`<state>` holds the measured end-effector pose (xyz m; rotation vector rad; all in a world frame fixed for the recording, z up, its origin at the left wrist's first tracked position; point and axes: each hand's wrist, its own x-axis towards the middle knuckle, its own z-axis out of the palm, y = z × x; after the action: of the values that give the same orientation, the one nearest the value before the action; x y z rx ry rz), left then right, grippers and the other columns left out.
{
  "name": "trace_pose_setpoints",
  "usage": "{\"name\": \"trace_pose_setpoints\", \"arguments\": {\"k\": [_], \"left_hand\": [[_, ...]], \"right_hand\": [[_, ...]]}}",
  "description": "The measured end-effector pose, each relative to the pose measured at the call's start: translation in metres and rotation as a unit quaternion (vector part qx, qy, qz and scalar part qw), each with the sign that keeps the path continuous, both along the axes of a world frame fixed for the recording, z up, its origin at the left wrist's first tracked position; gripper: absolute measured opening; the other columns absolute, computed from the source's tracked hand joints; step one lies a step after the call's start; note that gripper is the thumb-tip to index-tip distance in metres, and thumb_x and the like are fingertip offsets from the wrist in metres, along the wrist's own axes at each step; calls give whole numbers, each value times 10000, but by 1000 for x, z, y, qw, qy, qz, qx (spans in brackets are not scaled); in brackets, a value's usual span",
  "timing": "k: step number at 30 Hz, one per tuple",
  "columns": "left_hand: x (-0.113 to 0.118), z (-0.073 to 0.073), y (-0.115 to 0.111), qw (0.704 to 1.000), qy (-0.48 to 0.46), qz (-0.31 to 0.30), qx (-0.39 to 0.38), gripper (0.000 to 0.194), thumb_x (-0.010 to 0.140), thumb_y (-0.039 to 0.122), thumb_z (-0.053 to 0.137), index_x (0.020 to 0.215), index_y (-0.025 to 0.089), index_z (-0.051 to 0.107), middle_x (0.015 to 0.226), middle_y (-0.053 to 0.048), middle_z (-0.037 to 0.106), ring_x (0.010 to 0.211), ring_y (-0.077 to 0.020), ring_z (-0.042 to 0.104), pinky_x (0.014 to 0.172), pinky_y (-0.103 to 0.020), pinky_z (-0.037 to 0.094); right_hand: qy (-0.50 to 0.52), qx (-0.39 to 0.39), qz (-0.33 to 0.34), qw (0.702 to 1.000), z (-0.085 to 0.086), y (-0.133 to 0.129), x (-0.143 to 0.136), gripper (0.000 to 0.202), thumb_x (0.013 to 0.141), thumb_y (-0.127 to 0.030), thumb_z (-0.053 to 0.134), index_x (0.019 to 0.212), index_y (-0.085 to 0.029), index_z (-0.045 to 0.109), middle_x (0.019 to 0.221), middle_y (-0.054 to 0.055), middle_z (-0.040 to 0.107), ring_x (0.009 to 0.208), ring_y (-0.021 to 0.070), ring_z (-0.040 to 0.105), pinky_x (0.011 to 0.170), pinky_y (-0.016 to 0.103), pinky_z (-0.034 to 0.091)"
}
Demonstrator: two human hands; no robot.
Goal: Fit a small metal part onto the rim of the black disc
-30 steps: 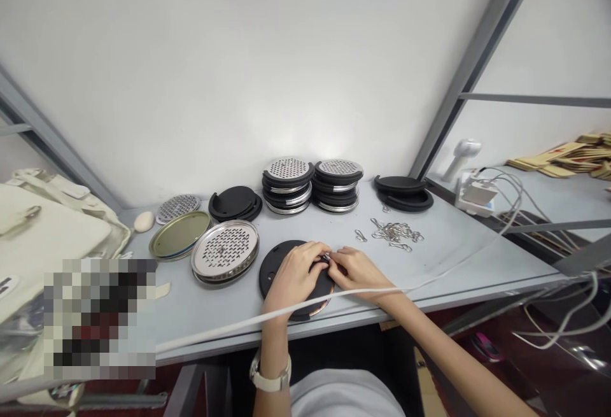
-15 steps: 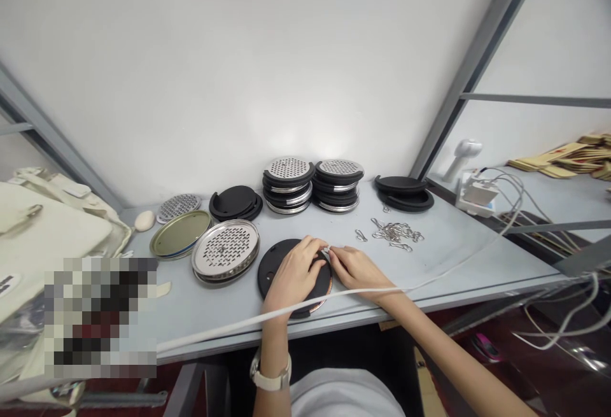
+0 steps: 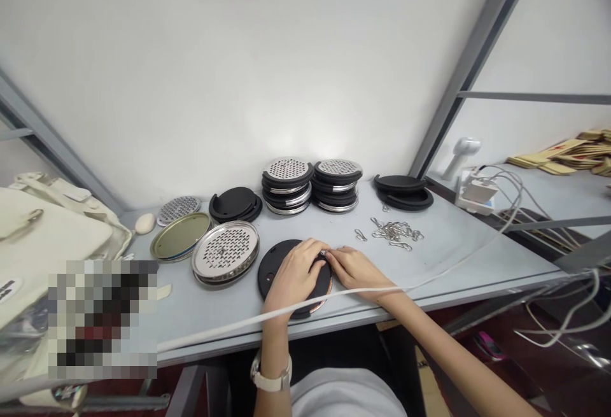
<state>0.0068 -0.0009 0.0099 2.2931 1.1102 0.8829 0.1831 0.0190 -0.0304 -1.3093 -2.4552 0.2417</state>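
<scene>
The left hand [image 3: 294,277] lies over the black disc [image 3: 279,264] near the counter's [image 3: 429,258] front edge, its fingers bent; with the right hand's [image 3: 356,267] closed fingers it pinches a small metal clip [image 3: 323,253] at the disc's rim. Both forearms reach in from the front, a white cable [image 3: 382,289] crossing before them, and loose clips [image 3: 396,231] lie beyond the right hand.

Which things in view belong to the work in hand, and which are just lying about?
In use, or likely parts:
black disc under the left hand
small metal piece at the fingers
loose metal clips
perforated plate
stacked discs

Apparently just lying about:
white cable
pale bag
white rounded object
white handheld device
</scene>
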Motion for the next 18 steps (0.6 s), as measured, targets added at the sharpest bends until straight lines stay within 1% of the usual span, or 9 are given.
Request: {"name": "trace_pose_setpoints", "arguments": {"k": [7,13,15,18], "left_hand": [[0,-1,1,1000,-8,-8,0,315,837,57,449,1076,232,555,1064,-17,598,1028,-172,529,923,-317,417],[1,-1,2,1000,-4,-4,0,286,844,69,458,1053,233,565,1034,-13,601,1006,-170,530,916,-313,417],[1,-1,2,1000,-3,-3,1,284,844,68,457,1049,233,565,1032,-14,600,1005,-169,530,917,-312,416],[1,-1,2,1000,2,3,0,283,842,72,460,1052,232,560,1035,-18,599,1001,-173,531,915,-317,418]], "right_hand": [[9,-1,1,1000,-1,0,0,364,976,-242,266,915,-140,610,849,102,669,806,189,610,766,282,414],[28,-1,4,1000,-1,-1,1,346,970,-250,283,924,-146,610,839,93,665,785,185,599,743,282,410],[39,-3,0,999,0,-2,0,331,970,-257,284,951,-148,596,840,87,661,783,182,597,731,277,406],[52,-9,-18,998,1,-3,-1,291,971,-273,285,977,-157,552,799,67,645,732,172,586,673,262,393]]}}
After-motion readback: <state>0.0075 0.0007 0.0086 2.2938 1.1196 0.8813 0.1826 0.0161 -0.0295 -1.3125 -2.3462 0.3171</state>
